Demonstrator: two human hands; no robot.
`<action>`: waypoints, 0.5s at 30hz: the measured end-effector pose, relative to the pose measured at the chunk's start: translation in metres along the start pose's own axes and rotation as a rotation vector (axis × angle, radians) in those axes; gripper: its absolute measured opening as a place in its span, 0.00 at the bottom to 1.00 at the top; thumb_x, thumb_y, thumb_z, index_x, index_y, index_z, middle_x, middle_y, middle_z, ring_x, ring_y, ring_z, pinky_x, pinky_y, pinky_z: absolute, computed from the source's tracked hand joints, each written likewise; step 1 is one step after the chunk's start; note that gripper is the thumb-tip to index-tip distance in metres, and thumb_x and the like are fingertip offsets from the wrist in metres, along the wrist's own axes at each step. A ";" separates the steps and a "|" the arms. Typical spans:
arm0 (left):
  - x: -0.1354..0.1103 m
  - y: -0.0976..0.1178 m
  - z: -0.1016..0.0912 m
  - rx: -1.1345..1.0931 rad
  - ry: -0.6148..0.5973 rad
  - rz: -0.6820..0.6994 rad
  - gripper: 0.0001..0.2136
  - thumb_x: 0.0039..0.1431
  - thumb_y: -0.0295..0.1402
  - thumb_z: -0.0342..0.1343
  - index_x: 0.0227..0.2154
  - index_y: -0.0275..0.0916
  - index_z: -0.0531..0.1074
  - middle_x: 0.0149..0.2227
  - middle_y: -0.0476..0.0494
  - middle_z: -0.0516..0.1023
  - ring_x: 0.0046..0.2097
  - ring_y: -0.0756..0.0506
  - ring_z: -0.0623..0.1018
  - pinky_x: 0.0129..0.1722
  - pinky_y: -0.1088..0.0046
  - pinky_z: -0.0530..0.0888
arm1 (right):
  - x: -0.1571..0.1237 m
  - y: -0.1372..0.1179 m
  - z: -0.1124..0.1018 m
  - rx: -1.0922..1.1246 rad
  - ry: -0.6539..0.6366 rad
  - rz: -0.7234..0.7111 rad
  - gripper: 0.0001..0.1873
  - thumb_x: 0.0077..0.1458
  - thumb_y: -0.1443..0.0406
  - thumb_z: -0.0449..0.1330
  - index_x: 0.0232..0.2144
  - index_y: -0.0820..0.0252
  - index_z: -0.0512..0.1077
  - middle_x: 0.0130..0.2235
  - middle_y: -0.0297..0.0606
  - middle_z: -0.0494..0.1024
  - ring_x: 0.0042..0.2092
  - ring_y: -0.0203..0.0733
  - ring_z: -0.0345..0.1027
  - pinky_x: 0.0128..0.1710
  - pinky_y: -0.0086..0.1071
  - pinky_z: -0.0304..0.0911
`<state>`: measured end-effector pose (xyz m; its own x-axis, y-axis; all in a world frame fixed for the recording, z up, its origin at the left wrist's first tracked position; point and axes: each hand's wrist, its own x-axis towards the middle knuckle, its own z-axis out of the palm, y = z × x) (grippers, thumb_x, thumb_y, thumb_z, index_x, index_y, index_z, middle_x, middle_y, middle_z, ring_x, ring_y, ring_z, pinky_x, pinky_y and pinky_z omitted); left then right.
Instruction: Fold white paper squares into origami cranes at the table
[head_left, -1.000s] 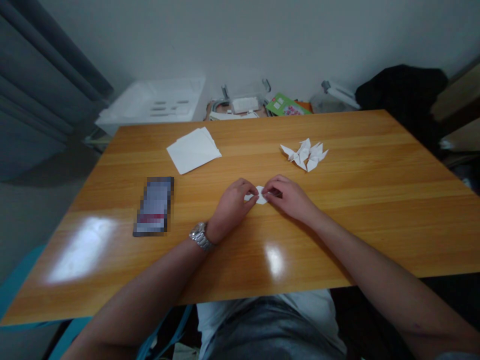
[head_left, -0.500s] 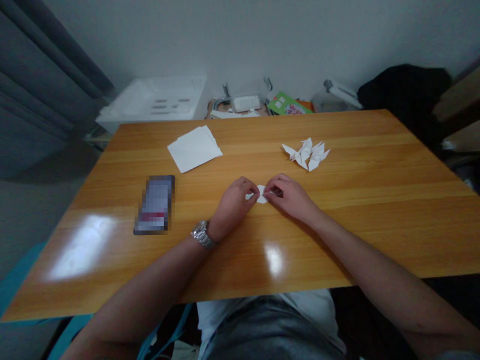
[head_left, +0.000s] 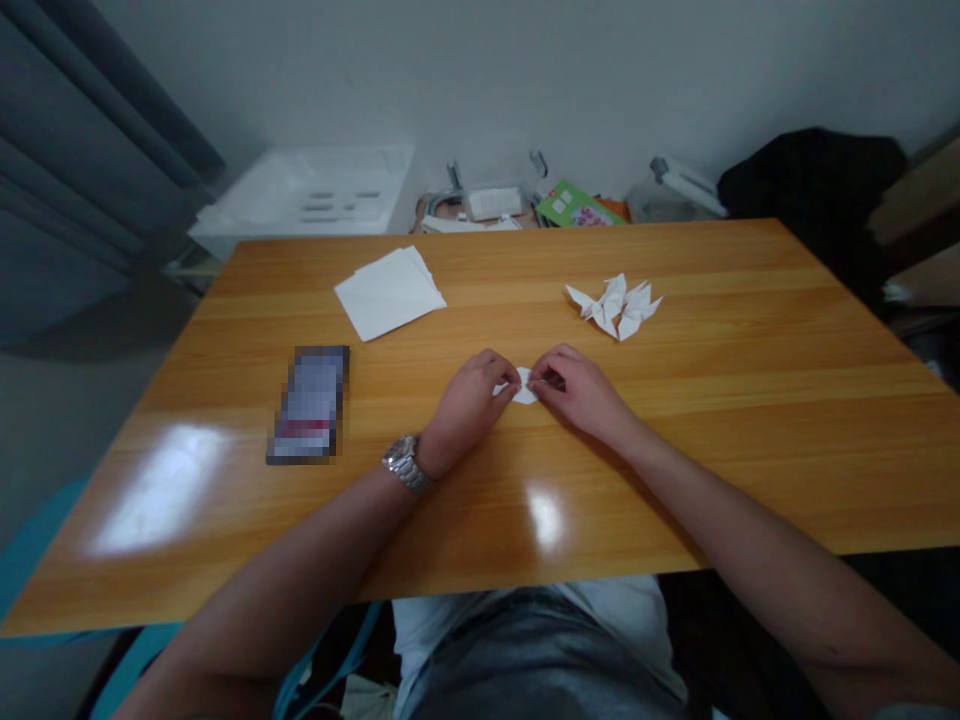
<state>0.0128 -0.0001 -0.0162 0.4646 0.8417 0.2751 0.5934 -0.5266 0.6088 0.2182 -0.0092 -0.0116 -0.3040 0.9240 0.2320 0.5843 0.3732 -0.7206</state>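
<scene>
A small folded piece of white paper (head_left: pixel 526 388) lies low over the middle of the table, between my two hands. My left hand (head_left: pixel 474 400), with a metal watch (head_left: pixel 406 462) at its wrist, pinches the paper's left side between thumb and fingers. On the opposite side, the fingertips of my right hand (head_left: pixel 576 388) are closed on the paper's right edge. Both hands cover parts of the paper, so its full shape is hidden. Beyond my right hand sits a cluster of folded white paper figures (head_left: pixel 616 306) with pointed tips.
White paper sheets (head_left: pixel 390 294) lie stacked at the back left of the wooden table (head_left: pixel 750 420). A phone (head_left: pixel 309 405), its screen blurred out, rests left of my arm. Behind the table stand a white plastic bin (head_left: pixel 315 195) and a green booklet (head_left: pixel 577 206).
Almost nothing differs. Both hands keep their pinch on the folded paper, and the whole view has shifted very slightly.
</scene>
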 end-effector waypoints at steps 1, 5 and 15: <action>0.000 0.000 0.000 0.001 0.000 0.000 0.03 0.65 0.26 0.58 0.36 0.38 0.75 0.40 0.44 0.76 0.44 0.44 0.76 0.48 0.66 0.74 | 0.000 0.000 0.000 -0.002 0.001 -0.002 0.04 0.58 0.71 0.63 0.32 0.59 0.74 0.37 0.38 0.73 0.38 0.42 0.69 0.38 0.36 0.64; 0.000 0.000 0.000 -0.009 0.006 0.000 0.02 0.66 0.30 0.59 0.36 0.38 0.75 0.39 0.44 0.76 0.43 0.44 0.76 0.48 0.66 0.73 | -0.001 0.000 0.001 0.000 0.017 -0.003 0.04 0.59 0.70 0.63 0.31 0.58 0.74 0.36 0.38 0.72 0.38 0.42 0.69 0.38 0.36 0.64; 0.003 -0.003 0.004 -0.006 -0.008 -0.013 0.02 0.64 0.30 0.61 0.36 0.39 0.74 0.39 0.45 0.75 0.44 0.44 0.75 0.47 0.66 0.72 | -0.001 0.002 -0.003 -0.014 0.004 -0.053 0.03 0.59 0.68 0.64 0.32 0.58 0.75 0.37 0.38 0.73 0.38 0.41 0.69 0.38 0.35 0.65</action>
<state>0.0151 0.0030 -0.0200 0.4621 0.8474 0.2614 0.5952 -0.5149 0.6169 0.2224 -0.0094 -0.0114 -0.3319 0.9032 0.2722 0.5779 0.4227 -0.6981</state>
